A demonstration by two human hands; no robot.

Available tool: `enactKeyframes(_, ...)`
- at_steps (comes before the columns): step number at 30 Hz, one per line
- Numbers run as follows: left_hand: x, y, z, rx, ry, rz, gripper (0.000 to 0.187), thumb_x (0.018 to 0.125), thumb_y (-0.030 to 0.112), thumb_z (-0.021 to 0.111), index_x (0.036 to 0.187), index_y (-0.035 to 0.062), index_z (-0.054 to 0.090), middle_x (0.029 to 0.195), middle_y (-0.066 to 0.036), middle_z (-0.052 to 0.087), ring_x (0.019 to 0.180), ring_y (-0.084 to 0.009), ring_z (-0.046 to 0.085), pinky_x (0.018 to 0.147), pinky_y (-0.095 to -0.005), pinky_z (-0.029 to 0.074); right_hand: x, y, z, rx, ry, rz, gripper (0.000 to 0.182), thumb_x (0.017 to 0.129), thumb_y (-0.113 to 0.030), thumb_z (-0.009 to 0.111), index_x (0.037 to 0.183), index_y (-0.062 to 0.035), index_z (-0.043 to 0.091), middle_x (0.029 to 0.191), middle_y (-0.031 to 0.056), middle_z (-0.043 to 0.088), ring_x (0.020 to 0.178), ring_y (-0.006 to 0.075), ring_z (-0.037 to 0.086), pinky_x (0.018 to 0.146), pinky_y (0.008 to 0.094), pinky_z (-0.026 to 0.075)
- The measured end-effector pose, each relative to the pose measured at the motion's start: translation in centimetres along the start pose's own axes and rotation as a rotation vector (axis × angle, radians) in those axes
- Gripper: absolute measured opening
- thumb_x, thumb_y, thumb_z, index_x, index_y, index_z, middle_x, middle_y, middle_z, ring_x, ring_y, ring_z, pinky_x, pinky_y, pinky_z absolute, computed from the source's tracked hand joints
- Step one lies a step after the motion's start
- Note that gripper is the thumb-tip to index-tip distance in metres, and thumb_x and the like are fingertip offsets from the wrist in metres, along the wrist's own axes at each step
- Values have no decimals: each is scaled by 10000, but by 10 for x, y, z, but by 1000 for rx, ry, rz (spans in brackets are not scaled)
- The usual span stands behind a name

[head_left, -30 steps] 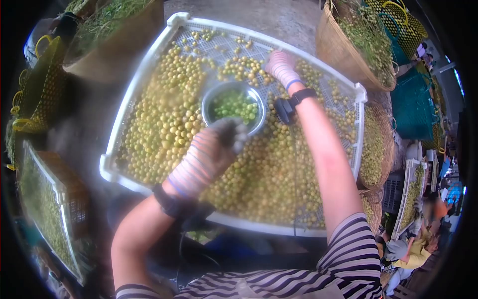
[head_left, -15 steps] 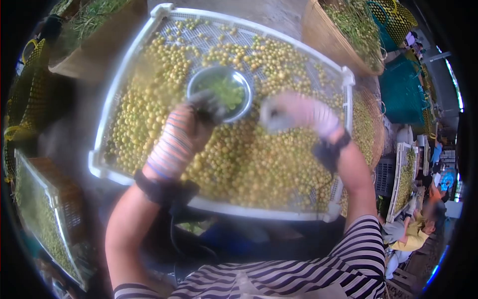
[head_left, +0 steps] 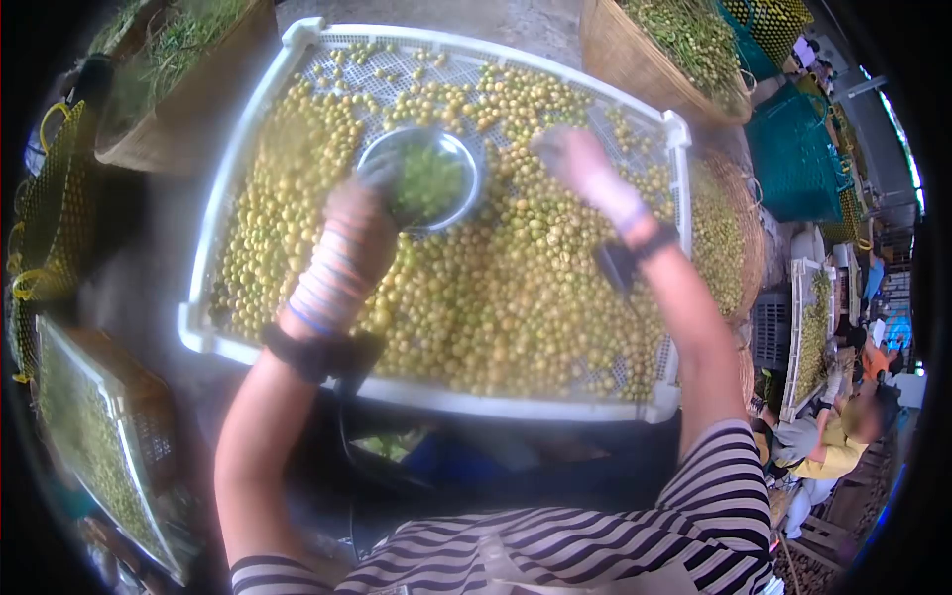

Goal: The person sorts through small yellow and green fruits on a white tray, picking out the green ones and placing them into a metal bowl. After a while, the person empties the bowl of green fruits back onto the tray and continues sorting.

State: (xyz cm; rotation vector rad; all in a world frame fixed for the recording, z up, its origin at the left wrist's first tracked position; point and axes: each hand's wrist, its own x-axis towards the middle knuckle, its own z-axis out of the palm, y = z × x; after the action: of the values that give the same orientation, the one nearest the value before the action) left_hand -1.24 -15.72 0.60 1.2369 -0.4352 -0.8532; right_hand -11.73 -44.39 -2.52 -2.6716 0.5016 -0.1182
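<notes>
A white perforated tray lies in front of me, covered with small yellow-green berries. A metal bowl of greener berries stands in its far middle. My left hand, in a striped glove, has its dark fingertips at the bowl's left rim; motion blur hides whether they grip anything. My right hand, in a pink glove, hovers blurred over the berries just right of the bowl, fingers pointing away from me.
Woven baskets of green stalks stand at the far left and far right. A basket of berries adjoins the tray's right side. Another tray sits at the lower left, teal crates at the right. Other people work at the lower right.
My left hand slid from the bowl's near rim round to its left rim. My right hand swung in toward the bowl, then back out over the berries on its right.
</notes>
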Motion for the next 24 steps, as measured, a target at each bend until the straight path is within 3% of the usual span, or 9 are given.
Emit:
enactKeyframes(1,-3,9,12,-262,29,-110,440,893,265,568,1275,62,485,1255,-51,507,1156,-208,441,958,-394,386,31,19,7,-2,38,-14,173,856,-173,626,1017,-162,686,1038,93,668,946,257,634,896,348,483)
enactKeyframes(3,-7,6,14,-204,48,-118,434,886,263,584,1257,55,496,1233,-52,517,1120,-211,465,946,-382,394,63,8,-4,-135,-58,32,198,825,-181,649,999,-254,711,1026,44,682,924,234,647,881,362,498)
enactKeyframes(5,-8,-3,9,-91,24,12,430,883,264,596,1247,54,505,1218,-58,525,1101,-209,474,931,-375,400,83,6,-3,-356,-241,112,227,811,-199,657,1011,-292,709,1011,29,688,931,224,649,874,365,503)
enactKeyframes(6,-7,-5,9,-167,77,-55,414,879,265,600,1226,54,518,1197,-54,529,1097,-202,472,920,-368,403,84,2,-3,-396,-258,113,230,802,-227,667,1013,-308,708,1014,26,688,944,232,647,868,371,504)
enactKeyframes(10,-11,-8,12,-201,146,-72,365,868,271,618,1161,63,554,1142,-37,547,1048,-187,487,918,-361,402,82,10,9,-300,-254,26,242,807,-231,669,1044,-270,698,1009,58,686,932,256,651,857,385,504)
enactKeyframes(13,-13,-9,13,-186,143,-72,350,860,276,633,1132,64,572,1106,-33,568,1037,-182,503,909,-362,412,70,-1,9,-449,-239,12,314,807,-230,673,1120,-214,657,1005,100,681,933,272,650,836,398,509)
enactKeyframes(16,-15,-5,16,-310,177,-134,307,867,258,626,1102,63,588,1067,-28,586,1014,-174,529,892,-349,430,66,6,23,-448,-116,-96,373,830,-203,634,1197,-159,582,1023,128,658,926,296,637,820,412,499)
enactKeyframes(19,-14,-12,16,-316,188,-139,275,882,234,609,1093,60,592,1049,-26,594,996,-168,549,872,-333,448,62,7,28,-471,-44,-253,319,812,-174,653,1123,-120,610,919,152,667,877,334,638,771,439,515)
enactKeyframes(24,-13,-19,19,-308,155,-146,257,893,231,599,1089,63,594,1041,-16,598,983,-157,558,874,-328,452,69,-13,24,-429,-147,-13,331,784,-266,682,1055,-81,641,957,157,668,913,335,636,821,450,498)
